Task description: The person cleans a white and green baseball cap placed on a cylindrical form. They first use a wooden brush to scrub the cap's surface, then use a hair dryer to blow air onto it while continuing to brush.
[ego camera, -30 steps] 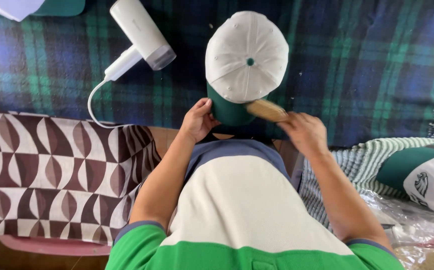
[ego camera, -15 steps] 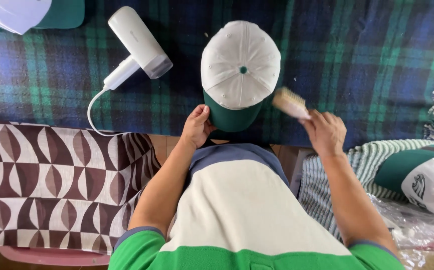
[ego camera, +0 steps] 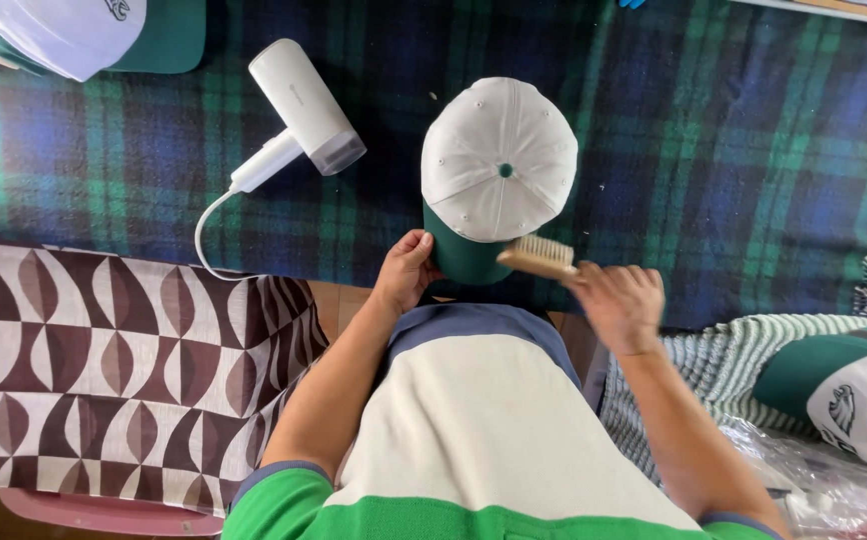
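Note:
A white cap with a green brim point(ego camera: 499, 165) lies crown-up on a blue and green plaid blanket point(ego camera: 714, 150). My left hand point(ego camera: 406, 270) grips the near left edge of the green brim. A small wooden brush with pale bristles point(ego camera: 539, 258) is held in my right hand point(ego camera: 619, 303), its bristles against the right side of the brim, just below the white crown.
A white handheld steamer point(ego camera: 304, 110) with its cord lies left of the cap. Another white and green cap point(ego camera: 74, 30) sits at the top left, a third cap point(ego camera: 849, 390) at the right on a striped cloth. A brown patterned cloth point(ego camera: 104, 370) covers the left foreground.
My right hand swung the brush out to the right and has brought it back left against the brim. The left hand has stayed on the brim.

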